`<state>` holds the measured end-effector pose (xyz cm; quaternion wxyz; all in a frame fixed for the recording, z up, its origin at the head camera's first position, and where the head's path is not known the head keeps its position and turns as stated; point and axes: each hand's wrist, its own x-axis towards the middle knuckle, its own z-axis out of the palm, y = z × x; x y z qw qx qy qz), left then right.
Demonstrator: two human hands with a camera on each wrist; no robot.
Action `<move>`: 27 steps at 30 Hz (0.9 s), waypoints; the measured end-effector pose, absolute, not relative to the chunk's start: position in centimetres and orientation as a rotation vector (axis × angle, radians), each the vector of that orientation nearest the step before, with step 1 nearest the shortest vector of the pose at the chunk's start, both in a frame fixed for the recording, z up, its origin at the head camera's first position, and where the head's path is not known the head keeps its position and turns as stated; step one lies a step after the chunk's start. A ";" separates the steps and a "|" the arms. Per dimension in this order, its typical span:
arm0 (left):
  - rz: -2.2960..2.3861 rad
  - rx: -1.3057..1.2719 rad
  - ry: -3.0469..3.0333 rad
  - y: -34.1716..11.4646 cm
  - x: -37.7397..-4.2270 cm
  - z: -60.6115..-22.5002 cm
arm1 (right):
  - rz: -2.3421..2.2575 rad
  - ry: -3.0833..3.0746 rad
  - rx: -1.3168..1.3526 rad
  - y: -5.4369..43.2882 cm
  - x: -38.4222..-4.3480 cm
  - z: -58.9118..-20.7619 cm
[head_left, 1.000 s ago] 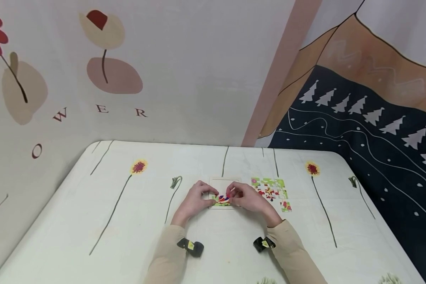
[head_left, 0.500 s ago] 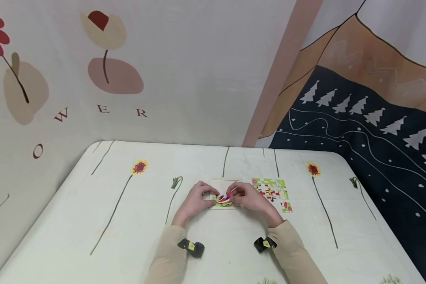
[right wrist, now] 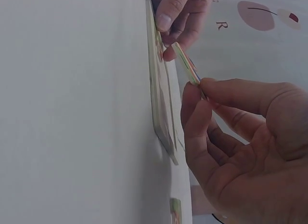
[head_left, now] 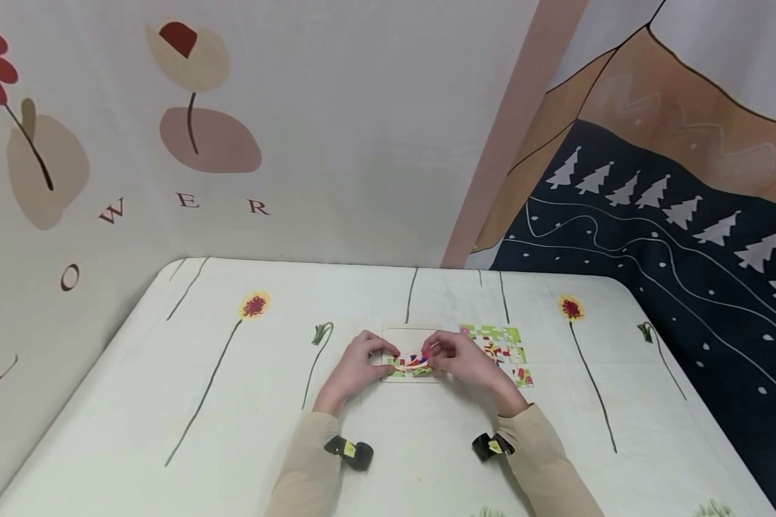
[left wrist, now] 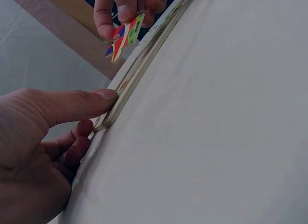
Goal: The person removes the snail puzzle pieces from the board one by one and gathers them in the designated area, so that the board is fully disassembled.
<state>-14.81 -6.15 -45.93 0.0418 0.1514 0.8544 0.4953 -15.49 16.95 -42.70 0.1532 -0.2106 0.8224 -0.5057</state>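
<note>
A shallow jigsaw tray [head_left: 411,337] with a pale rim lies mid-table, coloured pieces in its front left corner. My left hand [head_left: 361,364] holds the tray's left side; the left wrist view has its thumb [left wrist: 89,106] pressing on the front rim [left wrist: 137,79], other fingers bent beside the corner. With thumb and fingertips, my right hand [head_left: 468,361] pinches a jigsaw piece [head_left: 420,365] in red, blue, white and green. That piece [right wrist: 185,63] is tilted and raised above the tray in the right wrist view. Its lower edge hangs apart from the tray.
Several loose jigsaw pieces [head_left: 511,335] lie right of the tray, partly behind my right hand. The white tablecloth [head_left: 233,402] bears printed flowers. A patterned fabric wall [head_left: 336,179] rises behind the table. Dark cameras [head_left: 357,454] sit on both wrists.
My right hand has moved slightly right, lifting the pinched piece away from the left corner; a gap now shows between it and the piece there. My left hand has stayed put.
</note>
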 end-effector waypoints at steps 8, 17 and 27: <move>1.516 0.444 2.612 -6.1 -14.8 -45.8 | -1.442 2.408 -0.618 18.4 -15.3 -42.4; 1.526 0.435 2.607 -6.1 -14.7 -45.7 | -1.402 2.479 -0.541 20.4 -15.1 -41.3; 1.546 0.449 2.600 -6.1 -14.7 -45.8 | -1.384 2.524 -0.437 22.5 -14.9 -41.0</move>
